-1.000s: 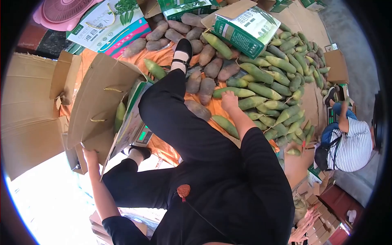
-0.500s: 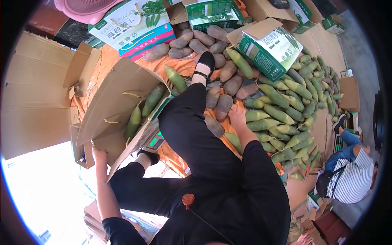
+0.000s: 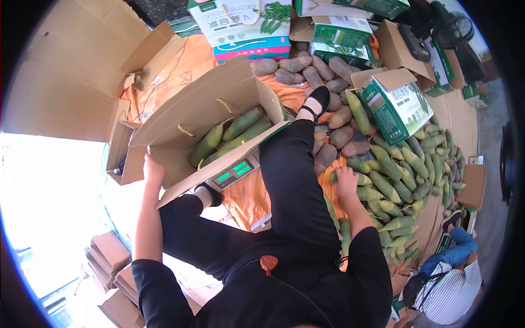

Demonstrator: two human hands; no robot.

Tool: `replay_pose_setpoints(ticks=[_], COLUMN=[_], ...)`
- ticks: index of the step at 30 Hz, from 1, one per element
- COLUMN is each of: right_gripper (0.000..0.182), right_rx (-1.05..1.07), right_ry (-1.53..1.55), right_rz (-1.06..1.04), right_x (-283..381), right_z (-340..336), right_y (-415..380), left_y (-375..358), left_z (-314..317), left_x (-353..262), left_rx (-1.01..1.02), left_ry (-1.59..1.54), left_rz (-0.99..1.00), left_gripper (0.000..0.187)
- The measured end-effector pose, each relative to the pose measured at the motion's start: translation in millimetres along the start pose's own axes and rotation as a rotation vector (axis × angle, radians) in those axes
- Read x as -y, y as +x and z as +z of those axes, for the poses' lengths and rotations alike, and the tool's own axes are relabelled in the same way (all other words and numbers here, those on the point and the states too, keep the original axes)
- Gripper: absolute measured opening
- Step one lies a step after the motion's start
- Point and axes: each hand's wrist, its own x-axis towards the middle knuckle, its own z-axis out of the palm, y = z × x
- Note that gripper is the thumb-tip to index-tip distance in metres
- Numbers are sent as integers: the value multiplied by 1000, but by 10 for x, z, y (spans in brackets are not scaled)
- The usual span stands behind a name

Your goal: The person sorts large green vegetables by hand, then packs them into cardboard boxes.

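Note:
My left hand (image 3: 154, 169) grips the near left edge of an open cardboard box (image 3: 164, 164). Inside the box lie several green radishes (image 3: 244, 122), and thin yellow rope handles hang on its wall. A scale with a lit green display (image 3: 232, 171) shows beside the box's lower side. Over at the pile's left edge, my right hand (image 3: 346, 185) has its fingers curled over a green radish (image 3: 363, 179); part of that radish is covered by the hand.
A large heap of green radishes (image 3: 407, 175) lies to the right. Reddish radishes (image 3: 342, 136) cover the orange sheet (image 3: 164, 71) ahead. A printed carton (image 3: 396, 106) stands on the heap, with a gift box (image 3: 240, 22) behind. Another person (image 3: 451, 290) crouches at right.
My view has turned, so the scene sits differently and more of the box's inside shows, with another radish visible there. My right hand has moved onto a green radish; my left stays at the box.

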Motion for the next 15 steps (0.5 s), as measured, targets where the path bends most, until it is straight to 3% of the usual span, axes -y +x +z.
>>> replay_pose_setpoints(ticks=[4,6,8,10,15], right_gripper=[45,61,64,59,51], right_rx=[-204,-505,-596,-636,-862], right_ry=[270,612,1158,1434,1420], right_rz=[140,173,276,235,-40], right_x=[-293,-626,-804,-641,-180], right_z=[-405,-367,-492,-1191,-2603], right_y=[100,211,301,255,264], left_y=[-84,-105,-124,-93,-142], left_z=[-66,-81,-112,-105,-165], left_x=[-131,-164,-210,-182,-284], left_rx=[14,15,32,42,83], left_ry=[51,55,56,41,53], left_rz=[0,-8,-7,-23,-49], left_gripper=[32,33,35,37,39])
